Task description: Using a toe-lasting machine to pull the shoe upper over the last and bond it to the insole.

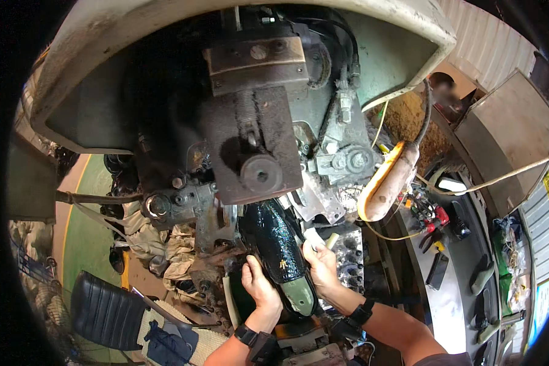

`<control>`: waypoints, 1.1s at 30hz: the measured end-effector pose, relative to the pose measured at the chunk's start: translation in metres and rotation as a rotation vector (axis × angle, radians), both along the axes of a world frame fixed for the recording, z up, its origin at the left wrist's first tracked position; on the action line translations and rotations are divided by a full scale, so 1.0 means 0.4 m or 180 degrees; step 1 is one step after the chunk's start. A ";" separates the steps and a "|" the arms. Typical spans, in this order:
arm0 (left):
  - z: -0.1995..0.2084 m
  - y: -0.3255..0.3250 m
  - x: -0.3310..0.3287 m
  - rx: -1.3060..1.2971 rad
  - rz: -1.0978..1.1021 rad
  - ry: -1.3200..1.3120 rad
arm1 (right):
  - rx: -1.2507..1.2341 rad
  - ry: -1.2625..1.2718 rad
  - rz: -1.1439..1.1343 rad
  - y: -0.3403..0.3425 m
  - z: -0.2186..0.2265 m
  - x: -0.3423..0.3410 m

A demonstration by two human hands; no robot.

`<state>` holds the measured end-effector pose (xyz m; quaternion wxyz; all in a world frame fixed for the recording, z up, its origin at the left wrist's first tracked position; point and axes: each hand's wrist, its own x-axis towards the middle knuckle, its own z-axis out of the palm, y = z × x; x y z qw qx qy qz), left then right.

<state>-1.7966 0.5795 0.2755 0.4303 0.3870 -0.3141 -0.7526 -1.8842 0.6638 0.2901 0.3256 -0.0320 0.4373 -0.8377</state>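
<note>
Big, greasy machine (250, 140) fills the workshop. Just below it, at 6 o'clock, sits a shiny black shoe (279, 250). Left hand (260, 288) and right hand (321, 266) grip its sides. It looks stiff, light and slippery; holding the sides seems best.

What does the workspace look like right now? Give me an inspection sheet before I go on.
Surface: metal bench at the right, curved by the lens.
Job's things: glossy black shoe upper on a green last, under the dark machine head.
Clutter: hand tools with red handles, a dark flat tool, crumpled rags.
Grippers: left hand and right hand each hold a side of the shoe, fingers closed on it.
Cables: black hoses and a pale cord by the machine.
Surroundings: black padded seat, green floor, orange-rimmed lamp.
</note>
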 end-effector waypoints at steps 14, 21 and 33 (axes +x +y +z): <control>-0.030 0.004 -0.008 -0.0174 0.0135 -0.0201 | 0.0004 -0.0400 0.0278 -0.003 0.000 -0.020; -0.030 0.000 0.007 0.0193 -0.0138 0.0132 | -0.0068 -0.0404 0.0196 -0.002 0.021 -0.009; 0.097 0.021 0.042 0.0645 -0.1391 0.0813 | 0.0776 0.0894 0.0435 0.075 -0.039 0.032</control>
